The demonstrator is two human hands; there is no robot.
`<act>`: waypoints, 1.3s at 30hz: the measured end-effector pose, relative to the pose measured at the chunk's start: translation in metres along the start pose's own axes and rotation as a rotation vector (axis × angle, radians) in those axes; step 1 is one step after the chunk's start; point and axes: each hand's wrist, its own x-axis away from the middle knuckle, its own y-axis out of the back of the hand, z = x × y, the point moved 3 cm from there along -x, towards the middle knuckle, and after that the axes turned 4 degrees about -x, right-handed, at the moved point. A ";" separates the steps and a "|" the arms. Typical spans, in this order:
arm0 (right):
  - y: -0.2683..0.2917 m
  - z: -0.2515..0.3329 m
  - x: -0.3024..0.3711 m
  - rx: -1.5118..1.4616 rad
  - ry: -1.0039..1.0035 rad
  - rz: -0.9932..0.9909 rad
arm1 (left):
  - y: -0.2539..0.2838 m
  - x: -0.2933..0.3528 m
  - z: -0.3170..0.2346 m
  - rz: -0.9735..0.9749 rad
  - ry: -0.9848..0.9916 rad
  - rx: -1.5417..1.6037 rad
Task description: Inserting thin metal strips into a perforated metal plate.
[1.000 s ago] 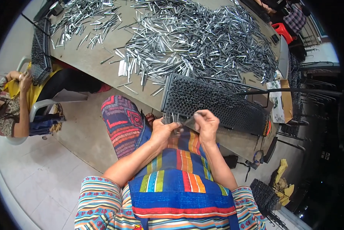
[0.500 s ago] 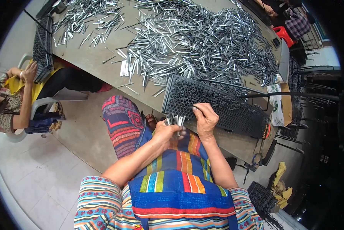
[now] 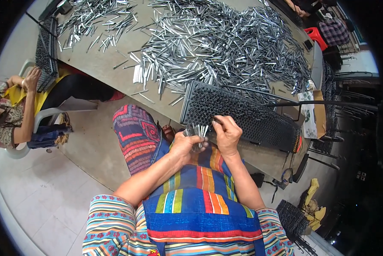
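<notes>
My left hand is closed round a bundle of thin metal strips, their ends fanning out above the thumb over my lap. Just to its right, my right hand has thumb and fingers pinched together at the near edge of a long black tray full of small holes. Whatever lies in that pinch is too small to make out. The tray rests slanted along the near edge of the table, its far side propped toward a large heap of loose metal strips.
A smaller scatter of strips lies at the far left of the table. Another person sits at left beside a second black tray. A cardboard box and a dark rod stand at the tray's right end.
My right hand has shifted slightly left and down, its fingertips now closer to the bundle. My left hand stays almost in place, still gripping the strips.
</notes>
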 end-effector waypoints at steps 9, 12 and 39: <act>0.003 -0.026 0.024 -0.647 -0.732 0.313 | -0.011 0.008 0.000 0.093 0.010 -0.119; 0.005 -0.027 0.024 -0.731 -0.784 0.258 | -0.009 0.006 0.000 0.049 -0.010 -0.115; 0.016 -0.014 0.007 0.104 0.115 -0.071 | -0.010 0.001 0.003 0.028 -0.034 -0.146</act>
